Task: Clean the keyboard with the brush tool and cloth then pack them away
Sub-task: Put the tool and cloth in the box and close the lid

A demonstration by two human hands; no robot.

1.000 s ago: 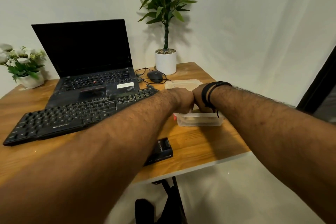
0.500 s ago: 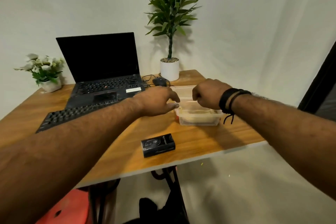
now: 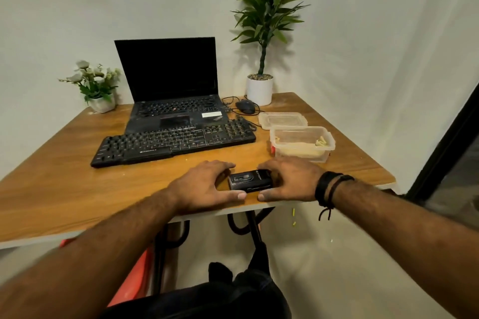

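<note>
Your left hand (image 3: 207, 186) and right hand (image 3: 287, 181) cup a small black box (image 3: 250, 182) from either side, fingers curled round its ends, thumbs lying along its near side. The box is rectangular, glossy, with a printed picture on top, and sits flat close to the near edge of the wood-grain counter (image 3: 64, 189). Behind it the black keyboard (image 3: 171, 144) lies slantwise mid-counter, its matte keys speckled with dust, its far edge touching an open black laptop (image 3: 173, 101). Toward the right edge stands a clear plastic container (image 3: 302, 143), rectangular with rounded corners, holding something pale; its clear lid (image 3: 282, 120) lies flat just behind it.
</note>
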